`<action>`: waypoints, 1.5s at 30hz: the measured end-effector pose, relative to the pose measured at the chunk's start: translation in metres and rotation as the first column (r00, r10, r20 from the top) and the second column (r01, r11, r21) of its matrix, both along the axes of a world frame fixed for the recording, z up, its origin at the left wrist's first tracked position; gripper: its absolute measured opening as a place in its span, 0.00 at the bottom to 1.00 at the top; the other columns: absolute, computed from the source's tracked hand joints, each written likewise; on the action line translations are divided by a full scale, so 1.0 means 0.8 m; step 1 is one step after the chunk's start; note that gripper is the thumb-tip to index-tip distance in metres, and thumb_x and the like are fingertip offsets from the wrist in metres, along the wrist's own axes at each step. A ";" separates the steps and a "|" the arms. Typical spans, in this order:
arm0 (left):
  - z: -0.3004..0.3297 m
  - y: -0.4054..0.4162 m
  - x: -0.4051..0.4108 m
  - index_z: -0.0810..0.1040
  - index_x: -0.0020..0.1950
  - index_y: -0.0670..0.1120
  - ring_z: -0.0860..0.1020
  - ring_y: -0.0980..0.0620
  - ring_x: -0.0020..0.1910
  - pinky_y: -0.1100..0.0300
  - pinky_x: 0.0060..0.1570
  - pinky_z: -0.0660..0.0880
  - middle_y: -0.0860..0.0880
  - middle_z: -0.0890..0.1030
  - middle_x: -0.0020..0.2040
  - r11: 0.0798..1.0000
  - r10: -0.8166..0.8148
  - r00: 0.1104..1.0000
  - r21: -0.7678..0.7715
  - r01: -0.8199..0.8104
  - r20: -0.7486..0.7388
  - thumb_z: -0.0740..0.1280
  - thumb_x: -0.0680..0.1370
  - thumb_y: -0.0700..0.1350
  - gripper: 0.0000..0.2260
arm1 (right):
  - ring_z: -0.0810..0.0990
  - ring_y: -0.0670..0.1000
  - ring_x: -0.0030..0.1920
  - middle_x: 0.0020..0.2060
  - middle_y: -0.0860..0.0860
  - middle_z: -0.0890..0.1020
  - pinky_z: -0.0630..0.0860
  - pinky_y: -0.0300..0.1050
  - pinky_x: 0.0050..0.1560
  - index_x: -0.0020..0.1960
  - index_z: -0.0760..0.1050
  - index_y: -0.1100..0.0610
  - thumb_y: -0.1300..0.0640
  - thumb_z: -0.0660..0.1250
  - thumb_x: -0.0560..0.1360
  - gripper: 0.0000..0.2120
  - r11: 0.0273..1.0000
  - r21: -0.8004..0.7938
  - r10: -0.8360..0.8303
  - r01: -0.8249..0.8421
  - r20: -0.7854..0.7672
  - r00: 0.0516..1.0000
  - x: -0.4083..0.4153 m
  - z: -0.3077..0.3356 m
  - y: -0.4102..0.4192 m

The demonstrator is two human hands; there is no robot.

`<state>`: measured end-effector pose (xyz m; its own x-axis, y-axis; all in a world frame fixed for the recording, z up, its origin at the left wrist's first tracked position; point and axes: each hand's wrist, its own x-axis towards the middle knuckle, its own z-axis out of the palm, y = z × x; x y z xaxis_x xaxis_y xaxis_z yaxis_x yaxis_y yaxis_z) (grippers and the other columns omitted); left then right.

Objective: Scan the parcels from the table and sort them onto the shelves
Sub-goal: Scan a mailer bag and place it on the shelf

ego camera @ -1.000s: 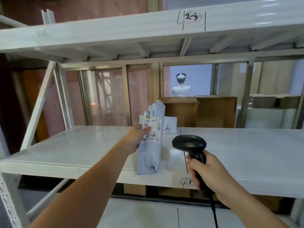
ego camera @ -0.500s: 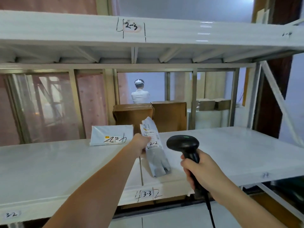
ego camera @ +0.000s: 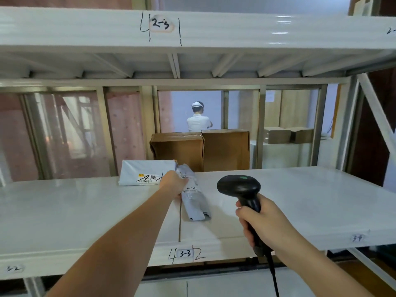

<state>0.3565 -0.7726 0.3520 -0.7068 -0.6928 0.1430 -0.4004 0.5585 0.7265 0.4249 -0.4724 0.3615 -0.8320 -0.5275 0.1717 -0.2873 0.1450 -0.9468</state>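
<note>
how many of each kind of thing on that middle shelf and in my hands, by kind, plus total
grey mailer bags: 2, one flat at the back, one under the left hand at
brown cardboard boxes standing at the back: 2
barcode scanners: 1, in the right hand at
total: 5

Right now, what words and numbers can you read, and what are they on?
"2-3": tag on the top shelf.
"3-3": tag on the middle shelf edge, hand-drawn "4" and "2" beside it.
"3-4": tag at that edge's right.
"2-2": grey parcel under the left hand.
White parcel: black scrawl, print too small.
Lower-left tag: blurred.
</note>
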 end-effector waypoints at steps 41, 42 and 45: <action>-0.149 0.882 -0.070 0.70 0.77 0.50 0.77 0.45 0.64 0.47 0.65 0.75 0.45 0.78 0.70 0.042 -0.907 0.088 -0.118 0.992 0.413 0.62 0.81 0.64 0.28 | 0.73 0.52 0.26 0.29 0.56 0.75 0.74 0.45 0.28 0.54 0.75 0.56 0.64 0.63 0.79 0.06 0.417 0.141 -0.908 0.898 0.103 0.406 0.191 -0.094 0.623; -0.158 0.895 -0.082 0.71 0.76 0.50 0.78 0.45 0.61 0.48 0.63 0.76 0.45 0.79 0.68 0.041 -0.900 0.085 -0.112 0.993 0.427 0.62 0.81 0.63 0.28 | 0.73 0.52 0.26 0.28 0.56 0.75 0.73 0.45 0.28 0.54 0.74 0.57 0.64 0.63 0.79 0.06 0.424 0.147 -0.905 0.894 0.111 0.411 0.180 -0.099 0.638; -0.187 0.931 -0.126 0.71 0.76 0.50 0.78 0.47 0.57 0.52 0.59 0.77 0.44 0.80 0.66 0.046 -0.877 0.088 -0.100 0.994 0.472 0.62 0.82 0.62 0.26 | 0.73 0.54 0.26 0.27 0.57 0.75 0.73 0.48 0.31 0.54 0.74 0.55 0.63 0.63 0.79 0.06 0.437 0.173 -0.899 0.883 0.117 0.422 0.135 -0.121 0.677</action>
<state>0.2558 -0.0282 0.2025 -0.7415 0.6564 -0.1392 0.5677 0.7243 0.3912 0.5326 0.0693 0.2644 -0.8522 0.5227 -0.0209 0.2025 0.2927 -0.9345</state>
